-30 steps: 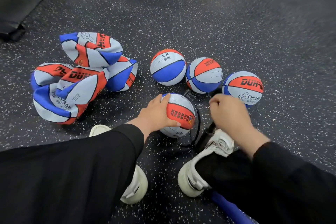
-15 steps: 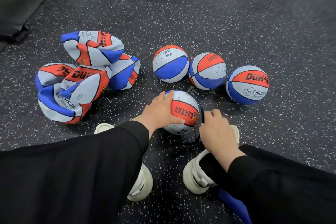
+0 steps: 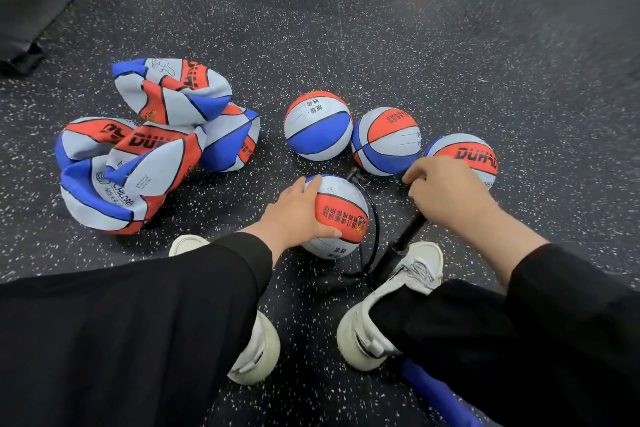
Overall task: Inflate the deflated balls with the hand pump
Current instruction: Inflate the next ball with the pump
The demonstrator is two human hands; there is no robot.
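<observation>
Fingers [image 3: 313,189] of the left hand [image 3: 298,215] lay spread over the ball being filled, while those of the right hand [image 3: 446,198] were clamped round the pump handle.

Under the left palm the ball [image 3: 337,215] sat on the floor [image 3: 381,45], looking round and firm enough to roll, so a flat hand across its top seemed the sound way to steady it. A thin black hose [image 3: 375,218] curved from the ball's far side down to the hand pump [image 3: 398,253], whose shaft stood raised beneath the right fist. Just beyond the fingers rested three inflated balls [image 3: 318,126]. Well off to the left of the left hand slumped the deflated balls [image 3: 138,163], soft and folded; they would likely flop and need gripping near the valve.
</observation>
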